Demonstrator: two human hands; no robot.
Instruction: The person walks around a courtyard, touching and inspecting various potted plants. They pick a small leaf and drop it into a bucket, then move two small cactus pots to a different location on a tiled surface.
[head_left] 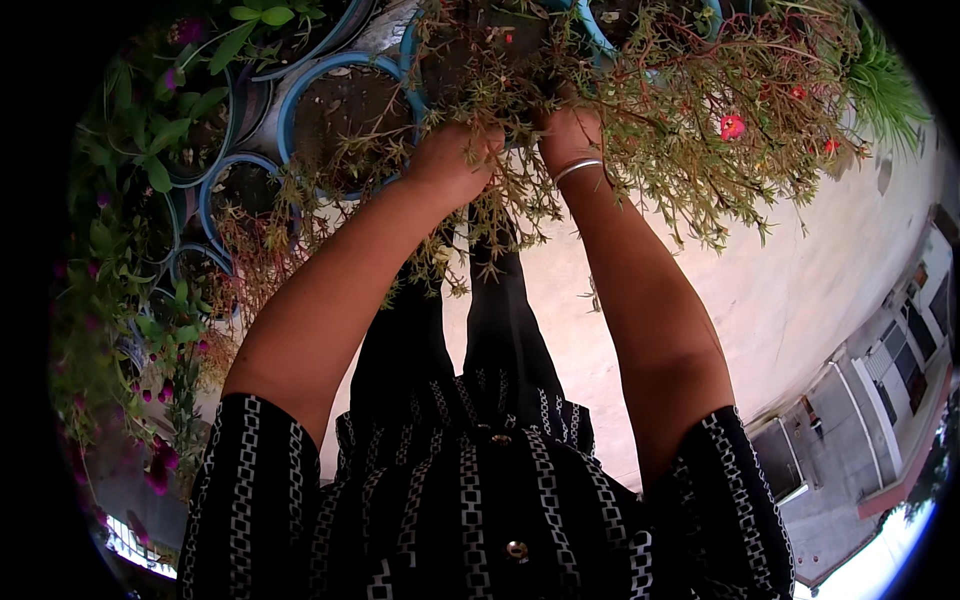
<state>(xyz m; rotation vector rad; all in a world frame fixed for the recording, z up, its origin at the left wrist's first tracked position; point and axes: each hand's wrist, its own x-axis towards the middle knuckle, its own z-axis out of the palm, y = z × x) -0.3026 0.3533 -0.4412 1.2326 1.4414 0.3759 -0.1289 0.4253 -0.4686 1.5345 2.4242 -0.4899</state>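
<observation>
Both my hands reach into a sprawling moss rose plant (690, 150) with thin reddish stems, narrow leaves and a few red-pink flowers. My left hand (455, 162) is closed, its fingers curled in among the stems. A little to its right, my right hand (572, 138), with a silver bangle (577, 170) at the wrist, goes into the foliage. Leaves and shadow hide that hand's fingertips. Directly left of my left hand stands a blue-rimmed pot (288, 125) of dark soil, and some stems hang across it.
More blue-rimmed pots (207, 205) crowd the left and the far edge. Leafy plants with purple flowers (160, 465) fill the left side. A spiky green plant (885, 85) grows at the far right. Pale floor (780, 290) lies below the stems, with a building (850, 430) at right.
</observation>
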